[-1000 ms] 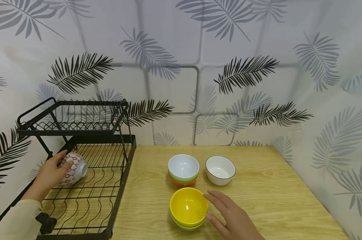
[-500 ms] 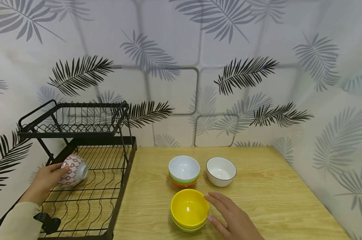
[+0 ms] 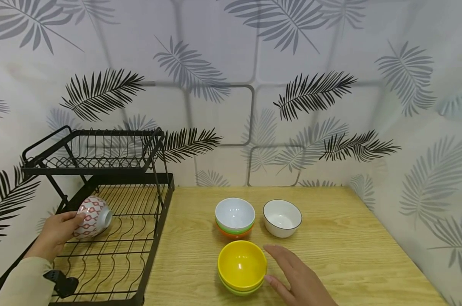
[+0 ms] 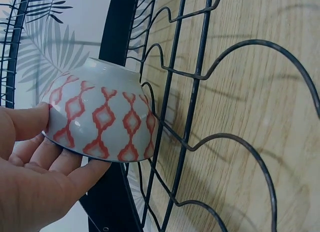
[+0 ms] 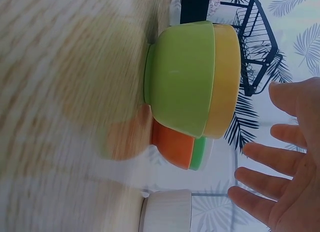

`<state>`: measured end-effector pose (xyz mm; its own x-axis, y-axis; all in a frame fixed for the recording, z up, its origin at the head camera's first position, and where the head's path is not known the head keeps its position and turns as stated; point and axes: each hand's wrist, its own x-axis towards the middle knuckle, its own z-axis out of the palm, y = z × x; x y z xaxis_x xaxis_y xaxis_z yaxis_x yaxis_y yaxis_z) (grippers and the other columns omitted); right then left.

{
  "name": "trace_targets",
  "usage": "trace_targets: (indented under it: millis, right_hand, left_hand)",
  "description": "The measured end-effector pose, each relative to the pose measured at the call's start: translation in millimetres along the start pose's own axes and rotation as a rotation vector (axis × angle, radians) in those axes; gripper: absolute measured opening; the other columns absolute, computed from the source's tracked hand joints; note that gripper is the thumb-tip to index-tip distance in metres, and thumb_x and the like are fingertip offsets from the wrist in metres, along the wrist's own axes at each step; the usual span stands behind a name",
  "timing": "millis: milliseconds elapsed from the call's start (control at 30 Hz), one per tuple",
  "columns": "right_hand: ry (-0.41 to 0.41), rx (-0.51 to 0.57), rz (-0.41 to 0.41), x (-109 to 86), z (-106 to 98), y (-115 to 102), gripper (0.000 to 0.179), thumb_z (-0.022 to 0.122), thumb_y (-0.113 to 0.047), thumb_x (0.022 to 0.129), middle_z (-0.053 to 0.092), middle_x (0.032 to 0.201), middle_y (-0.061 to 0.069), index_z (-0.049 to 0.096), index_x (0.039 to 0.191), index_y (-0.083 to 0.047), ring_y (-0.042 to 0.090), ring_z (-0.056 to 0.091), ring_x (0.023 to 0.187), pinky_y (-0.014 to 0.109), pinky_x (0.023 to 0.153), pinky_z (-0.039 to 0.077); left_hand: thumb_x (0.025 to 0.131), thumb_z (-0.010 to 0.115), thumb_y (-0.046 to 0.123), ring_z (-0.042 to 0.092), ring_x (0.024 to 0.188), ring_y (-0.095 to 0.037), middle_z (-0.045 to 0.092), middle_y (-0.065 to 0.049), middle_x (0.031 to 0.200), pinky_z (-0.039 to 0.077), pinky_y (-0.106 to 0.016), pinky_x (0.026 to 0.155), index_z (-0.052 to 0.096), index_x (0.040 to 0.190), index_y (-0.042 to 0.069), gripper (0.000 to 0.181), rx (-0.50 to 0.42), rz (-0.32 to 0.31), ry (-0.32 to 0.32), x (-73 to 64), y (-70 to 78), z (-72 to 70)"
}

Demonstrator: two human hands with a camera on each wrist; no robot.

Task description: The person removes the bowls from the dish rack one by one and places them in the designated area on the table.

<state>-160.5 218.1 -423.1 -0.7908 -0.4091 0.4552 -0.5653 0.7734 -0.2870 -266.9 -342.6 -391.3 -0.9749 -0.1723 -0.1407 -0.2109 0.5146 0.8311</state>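
A white bowl with a red diamond pattern [image 3: 93, 217] stands tipped on its side in the lower tier of the black dish rack [image 3: 148, 246]. My left hand [image 3: 56, 233] pinches its rim; in the left wrist view the thumb [image 4: 31, 123] lies on the outer wall and the other fingers are at the rim. My right hand [image 3: 297, 276] is beside a yellow bowl [image 3: 242, 264], which sits nested in a lime green bowl [image 5: 182, 79]. Its fingers are spread in the right wrist view, apart from the bowls and holding nothing.
Behind the yellow bowl stands a stack with a white bowl [image 3: 234, 212] on top of green and orange bowls [image 5: 172, 146]. A dark-rimmed white bowl [image 3: 282, 217] is to its right. The rack's upper tier [image 3: 97, 153] overhangs the back; a patterned wall covering encloses the wooden table [image 3: 353, 238].
My left hand has drawn back slightly to the left on the patterned bowl, so more of its wall shows. The bowl itself and my right hand have barely moved.
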Motion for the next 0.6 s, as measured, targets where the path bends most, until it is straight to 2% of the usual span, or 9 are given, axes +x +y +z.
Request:
trace_targets:
  millis: [100,200,267,300,333,433,500,600]
  right_hand:
    - [-0.007,0.014,0.007,0.0,0.4,0.9,0.060,0.067,-0.033,0.090,0.052,0.136,-0.006,0.042,0.143,-0.022,0.019,0.053,0.122,0.042,0.094,0.051]
    - [-0.009,0.017,0.006,0.2,1.2,1.9,0.060,0.067,-0.033,0.090,0.052,0.136,-0.006,0.041,0.143,-0.022,0.019,0.053,0.122,0.042,0.093,0.052]
    - [-0.006,0.011,-0.001,0.3,1.7,2.6,0.060,0.067,-0.033,0.090,0.051,0.136,-0.007,0.041,0.143,-0.023,0.018,0.053,0.122,0.041,0.093,0.052]
    - [-0.005,0.013,-0.004,0.3,2.0,3.1,0.059,0.068,-0.033,0.090,0.051,0.136,-0.006,0.042,0.142,-0.023,0.017,0.053,0.122,0.041,0.093,0.052]
    - [-0.003,0.013,-0.010,0.4,2.1,3.5,0.059,0.068,-0.032,0.090,0.052,0.136,-0.006,0.042,0.142,-0.023,0.017,0.053,0.122,0.041,0.093,0.052]
    - [0.002,-0.001,-0.019,0.2,2.4,4.1,0.058,0.069,-0.031,0.089,0.052,0.135,-0.006,0.044,0.141,-0.023,0.017,0.052,0.122,0.041,0.094,0.051]
    - [0.004,-0.011,-0.019,0.1,2.5,4.1,0.057,0.069,-0.031,0.089,0.053,0.135,-0.004,0.046,0.141,-0.023,0.017,0.052,0.122,0.041,0.094,0.051]
    - [0.005,-0.023,-0.015,0.3,2.2,3.9,0.056,0.068,-0.033,0.090,0.054,0.135,-0.003,0.047,0.140,-0.022,0.018,0.052,0.122,0.042,0.094,0.051]
  left_hand:
    - [0.104,0.032,0.034,0.042,0.121,-0.048,0.031,-0.040,0.138,0.056,-0.035,0.081,0.019,0.142,-0.019,0.066,-0.006,-0.001,0.023,2.7,-2.9,0.6]
    - [0.103,0.036,0.036,0.045,0.119,-0.046,0.033,-0.039,0.137,0.054,-0.041,0.086,0.021,0.143,-0.017,0.068,-0.036,-0.010,0.038,8.9,-10.4,0.1]
    - [0.101,0.040,0.041,0.056,0.109,-0.034,0.049,-0.031,0.125,0.054,-0.044,0.085,0.026,0.144,-0.013,0.071,-0.039,-0.025,0.072,14.5,-17.2,0.5]
    - [0.101,0.041,0.042,0.056,0.109,-0.033,0.049,-0.031,0.125,0.053,-0.047,0.088,0.025,0.144,-0.012,0.072,-0.048,-0.027,0.071,16.8,-20.0,0.3]
    - [0.100,0.042,0.044,0.059,0.103,-0.026,0.055,-0.024,0.119,0.053,-0.047,0.087,0.027,0.145,-0.011,0.073,-0.046,-0.033,0.083,19.0,-22.5,0.6]
    - [0.100,0.044,0.044,0.060,0.098,-0.020,0.055,-0.023,0.118,0.056,-0.043,0.082,0.028,0.144,-0.011,0.072,-0.044,-0.024,0.084,18.7,-22.1,0.7]
    - [0.102,0.042,0.037,0.057,0.105,-0.029,0.043,-0.036,0.131,0.056,-0.040,0.083,0.024,0.144,-0.014,0.069,-0.059,-0.008,0.054,14.1,-16.5,0.3]
    - [0.103,0.038,0.031,0.054,0.110,-0.035,0.032,-0.039,0.139,0.057,-0.032,0.078,0.021,0.144,-0.016,0.064,-0.075,-0.009,0.037,6.4,-7.5,0.4]
